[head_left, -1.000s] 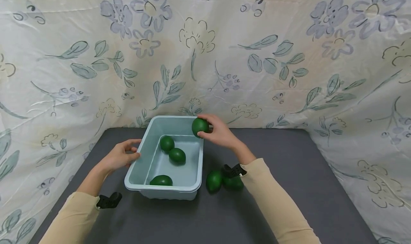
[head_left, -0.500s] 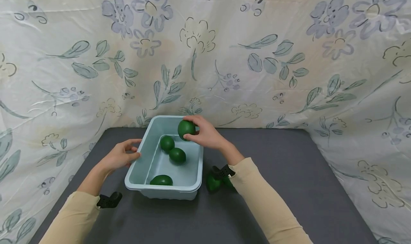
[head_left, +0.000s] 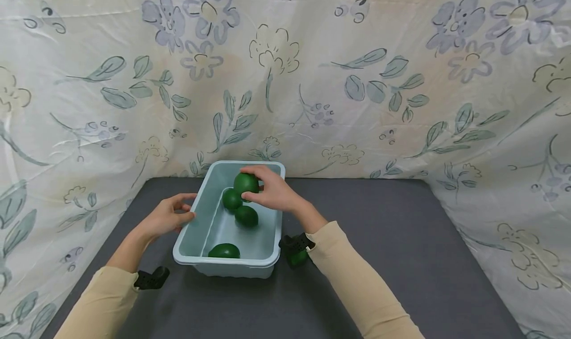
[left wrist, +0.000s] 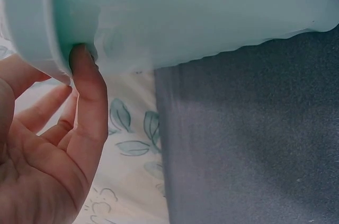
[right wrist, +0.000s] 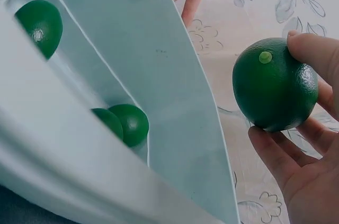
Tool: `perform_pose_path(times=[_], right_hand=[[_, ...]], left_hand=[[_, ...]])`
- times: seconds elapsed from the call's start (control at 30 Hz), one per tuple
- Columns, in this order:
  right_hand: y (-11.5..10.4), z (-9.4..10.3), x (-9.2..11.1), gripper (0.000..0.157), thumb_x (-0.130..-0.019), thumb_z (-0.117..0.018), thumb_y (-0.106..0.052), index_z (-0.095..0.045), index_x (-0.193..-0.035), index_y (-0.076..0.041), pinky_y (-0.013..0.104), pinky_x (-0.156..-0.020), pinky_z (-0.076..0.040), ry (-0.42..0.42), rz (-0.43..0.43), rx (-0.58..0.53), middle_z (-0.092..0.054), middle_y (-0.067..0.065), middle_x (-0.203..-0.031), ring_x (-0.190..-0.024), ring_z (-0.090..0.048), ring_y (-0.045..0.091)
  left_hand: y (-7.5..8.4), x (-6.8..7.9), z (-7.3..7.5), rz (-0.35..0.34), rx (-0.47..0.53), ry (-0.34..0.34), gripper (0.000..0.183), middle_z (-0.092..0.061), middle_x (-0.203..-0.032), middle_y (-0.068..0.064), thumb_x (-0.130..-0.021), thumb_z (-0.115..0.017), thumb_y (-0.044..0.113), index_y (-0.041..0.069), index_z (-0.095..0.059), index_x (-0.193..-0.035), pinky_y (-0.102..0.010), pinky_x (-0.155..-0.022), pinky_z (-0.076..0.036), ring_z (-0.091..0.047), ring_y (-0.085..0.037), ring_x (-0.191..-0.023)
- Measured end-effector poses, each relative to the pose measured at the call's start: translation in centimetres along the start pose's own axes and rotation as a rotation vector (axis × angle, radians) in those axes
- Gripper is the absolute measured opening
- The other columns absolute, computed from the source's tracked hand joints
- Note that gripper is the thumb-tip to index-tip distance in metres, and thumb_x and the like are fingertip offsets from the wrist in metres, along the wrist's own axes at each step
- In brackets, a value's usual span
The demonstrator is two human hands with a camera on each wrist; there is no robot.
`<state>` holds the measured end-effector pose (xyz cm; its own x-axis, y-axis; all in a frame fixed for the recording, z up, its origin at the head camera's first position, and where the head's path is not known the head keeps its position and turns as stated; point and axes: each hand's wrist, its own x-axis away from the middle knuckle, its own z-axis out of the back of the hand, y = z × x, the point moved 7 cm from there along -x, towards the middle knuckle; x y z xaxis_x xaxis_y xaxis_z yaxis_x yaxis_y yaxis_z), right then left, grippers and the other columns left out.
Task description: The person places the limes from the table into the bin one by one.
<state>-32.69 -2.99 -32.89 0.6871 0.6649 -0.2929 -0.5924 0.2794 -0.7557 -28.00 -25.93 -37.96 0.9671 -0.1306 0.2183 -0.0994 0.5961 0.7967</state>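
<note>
The tub (head_left: pixel 272 257) is smooth plastic with a satin finish. The green fruit (right wrist: pixel 273 89) is smooth and glossy. The surface (head_left: pixel 379 220) is matt with a fine, cloth-like grain. The backdrop (head_left: pixel 312 71), a creased sheet, shows slight sheen. The sleeves (head_left: pixel 357 279) are matt cloth.

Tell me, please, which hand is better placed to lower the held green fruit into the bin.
Probably the right hand: it grips the green fruit over the bin, while the left hand holds the bin at its left side.
</note>
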Motion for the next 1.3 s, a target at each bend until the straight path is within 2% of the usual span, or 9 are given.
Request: perform_pose_path(times=[0.2,0.3,0.5,0.67,0.87,1.1,1.3], right_hand=[[-0.5,-0.7,-0.3,0.058,-0.085,-0.066,-0.020,-0.041,-0.137,-0.011,0.022,-0.085,-0.047,-0.018,0.000,0.014,-0.038,0.006,-0.139,-0.116,-0.048,0.017],[-0.7,-0.9,-0.3,0.058,-0.086,-0.065,-0.021,-0.040,-0.138,-0.012,0.026,-0.089,-0.046,-0.028,0.008,0.014,-0.037,0.006,-0.140,-0.119,-0.046,0.019],[-0.7,-0.8,-0.2,0.059,-0.089,-0.061,-0.026,-0.036,-0.141,-0.019,0.038,-0.100,-0.038,-0.035,-0.009,0.018,-0.035,0.001,-0.144,-0.132,-0.034,0.020],[-0.6,-0.4,0.2,0.058,-0.089,-0.061,-0.028,-0.037,-0.141,-0.020,0.037,-0.100,-0.038,-0.018,-0.010,0.022,-0.035,-0.002,-0.144,-0.132,-0.034,0.016],[-0.9,0.4,1.1,0.055,-0.089,-0.061,-0.027,-0.040,-0.139,-0.020,0.037,-0.098,-0.040,0.021,-0.003,0.006,-0.038,-0.003,-0.142,-0.129,-0.039,0.020],[-1.4,1.6,2.5,0.051,-0.089,-0.061,-0.024,-0.044,-0.136,-0.019,0.040,-0.096,-0.041,0.078,0.046,-0.048,-0.044,-0.001,-0.137,-0.123,-0.046,0.020],[-1.4,2.5,3.8,0.048,-0.089,-0.062,-0.020,-0.046,-0.134,-0.018,0.033,-0.095,-0.043,0.117,0.080,-0.030,-0.048,0.001,-0.134,-0.118,-0.050,0.015]], left_hand=[[-0.2,-0.1,0.0,0.007,0.001,-0.002,0.062,-0.052,-0.107,-0.019,-0.090,-0.057,0.012,0.003,-0.025,-0.143,-0.036,-0.065,-0.053,-0.059,-0.020,-0.082],[-0.2,-0.1,0.0,0.003,0.002,-0.002,0.062,-0.052,-0.106,-0.019,-0.090,-0.057,0.012,0.003,-0.025,-0.143,-0.036,-0.065,-0.053,-0.059,-0.020,-0.082],[-0.2,0.0,0.0,-0.008,0.006,-0.003,0.062,-0.052,-0.107,-0.020,-0.090,-0.057,0.012,0.003,-0.026,-0.143,-0.036,-0.065,-0.053,-0.060,-0.021,-0.082],[-0.3,0.1,0.1,-0.011,0.012,-0.006,0.062,-0.051,-0.107,-0.020,-0.090,-0.057,0.012,0.003,-0.026,-0.143,-0.037,-0.065,-0.053,-0.060,-0.021,-0.082],[-0.2,0.2,0.2,-0.014,0.014,-0.008,0.062,-0.051,-0.108,-0.021,-0.090,-0.057,0.012,0.003,-0.026,-0.143,-0.037,-0.065,-0.053,-0.060,-0.021,-0.082],[-0.5,0.1,0.2,-0.013,0.015,-0.006,0.062,-0.051,-0.108,-0.021,-0.090,-0.057,0.012,0.003,-0.026,-0.143,-0.037,-0.065,-0.054,-0.060,-0.021,-0.082],[-0.6,0.0,0.2,-0.009,0.004,-0.002,0.062,-0.051,-0.108,-0.020,-0.090,-0.057,0.013,0.004,-0.026,-0.143,-0.037,-0.065,-0.054,-0.059,-0.021,-0.082]])
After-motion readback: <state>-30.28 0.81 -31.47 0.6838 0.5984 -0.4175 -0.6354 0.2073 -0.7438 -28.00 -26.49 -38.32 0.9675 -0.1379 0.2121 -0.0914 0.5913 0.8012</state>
